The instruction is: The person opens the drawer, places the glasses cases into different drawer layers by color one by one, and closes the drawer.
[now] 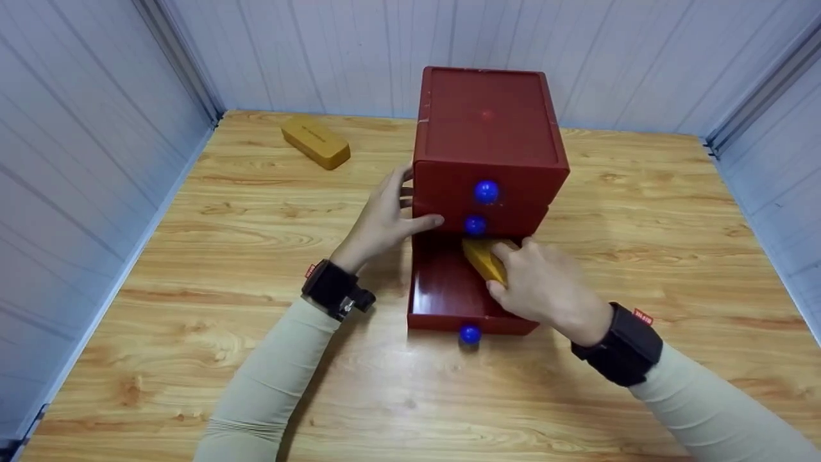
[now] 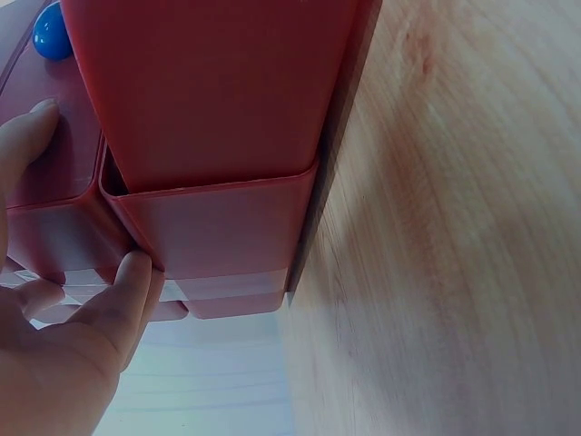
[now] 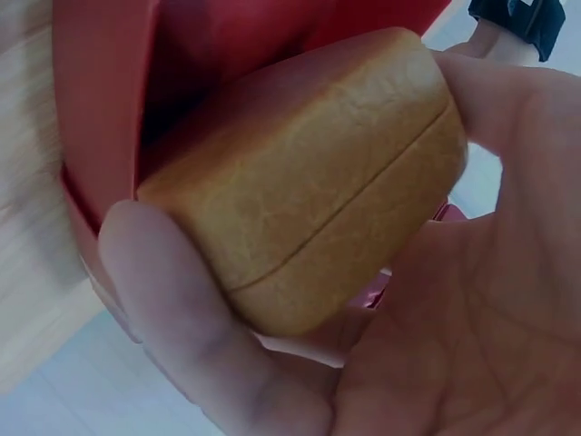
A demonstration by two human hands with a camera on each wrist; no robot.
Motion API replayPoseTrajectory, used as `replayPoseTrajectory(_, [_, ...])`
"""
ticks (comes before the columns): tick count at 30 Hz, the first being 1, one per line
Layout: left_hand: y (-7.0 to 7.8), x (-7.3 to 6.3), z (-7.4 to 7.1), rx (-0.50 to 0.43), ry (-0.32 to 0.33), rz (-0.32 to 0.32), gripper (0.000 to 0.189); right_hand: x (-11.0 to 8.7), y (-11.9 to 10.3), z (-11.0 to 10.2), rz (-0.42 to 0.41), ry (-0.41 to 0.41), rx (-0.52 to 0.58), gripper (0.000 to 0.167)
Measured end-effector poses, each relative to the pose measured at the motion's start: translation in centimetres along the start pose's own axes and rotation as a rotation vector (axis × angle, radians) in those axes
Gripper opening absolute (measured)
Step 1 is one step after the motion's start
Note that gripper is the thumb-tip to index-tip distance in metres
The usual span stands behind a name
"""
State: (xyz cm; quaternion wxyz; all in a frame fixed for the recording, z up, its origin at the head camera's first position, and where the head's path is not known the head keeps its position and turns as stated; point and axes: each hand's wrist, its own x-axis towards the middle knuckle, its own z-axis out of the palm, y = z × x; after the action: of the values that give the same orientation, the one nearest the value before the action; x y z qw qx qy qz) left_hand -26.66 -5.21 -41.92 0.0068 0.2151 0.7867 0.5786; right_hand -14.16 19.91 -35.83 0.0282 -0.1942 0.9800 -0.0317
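Note:
A red plastic drawer cabinet point(image 1: 490, 122) with round blue knobs stands on the table, its bottom drawer point(image 1: 442, 292) pulled out. My right hand point(image 1: 542, 282) grips a mustard-yellow glasses case point(image 1: 484, 260) between thumb and fingers, over the drawer's right half. In the right wrist view, a seam runs across the near end of the case point(image 3: 336, 182), and its far end reaches in past the red wall. My left hand point(image 1: 381, 221) rests against the cabinet's left side, the thumb lying on the front near the middle knob point(image 1: 475, 225). Its extended fingers press the side wall in the left wrist view.
Another mustard-yellow glasses case point(image 1: 315, 141) lies on the wooden table point(image 1: 256, 212) at the back left. White panel walls point(image 1: 321, 51) enclose the back and both sides. The drawer's blue knob point(image 1: 470, 334) sticks out toward me.

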Motion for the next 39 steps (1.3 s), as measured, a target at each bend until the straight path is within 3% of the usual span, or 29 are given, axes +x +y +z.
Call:
replayPoseTrajectory(11, [-0.1,-0.2,-0.1,0.025,0.000,0.003,0.093,0.7,-1.3,-0.2,0.070,-0.059,-0.083,0.046])
replayPoseTrajectory(20, [0.0,-0.1,-0.1,0.034,0.003,0.009,0.092,1.1,-2.2,-0.2,0.138,-0.140,-0.183,0.058])
replayPoseTrajectory(29, [0.1,-0.1,-0.2,0.065,0.006,-0.001,0.092,1.1,-2.6,0.0,0.170,-0.123,-0.188,0.057])
replayPoseTrajectory(39, [0.0,-0.1,-0.1,0.042,-0.003,-0.001,0.091,1.3,-2.4,0.8,0.185,-0.182,-0.259,0.071])
